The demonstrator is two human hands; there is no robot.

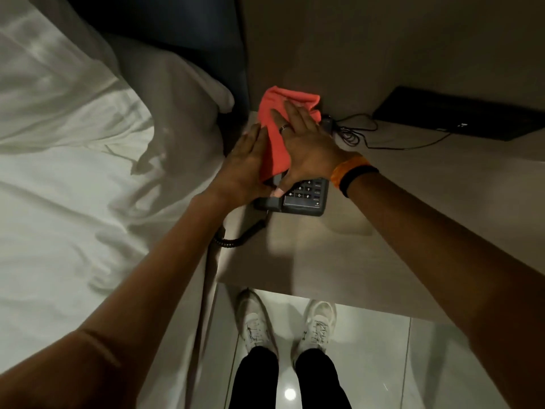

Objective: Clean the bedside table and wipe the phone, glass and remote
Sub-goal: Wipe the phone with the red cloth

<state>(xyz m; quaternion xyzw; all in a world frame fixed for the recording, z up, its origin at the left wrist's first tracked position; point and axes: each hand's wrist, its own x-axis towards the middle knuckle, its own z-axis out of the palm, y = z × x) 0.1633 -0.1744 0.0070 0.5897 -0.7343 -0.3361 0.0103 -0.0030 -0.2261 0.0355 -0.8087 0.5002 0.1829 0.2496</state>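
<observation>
A dark desk phone [303, 199] with a keypad sits on the beige bedside table [309, 249], near its left edge. A coral-red cloth [275, 143] is draped over the phone's handset side. My right hand [306, 149] lies flat on the cloth, pressing it against the phone. My left hand [246, 169] grips the phone's left side by the handset. The handset is mostly hidden under cloth and hands. No glass or remote is in view.
A coiled phone cord [233, 239] hangs off the table's left edge. A black flat box [460, 113] and tangled thin cables [351, 132] lie at the back. The bed [73, 172] with white sheets borders the left. Tiled floor and my shoes are below.
</observation>
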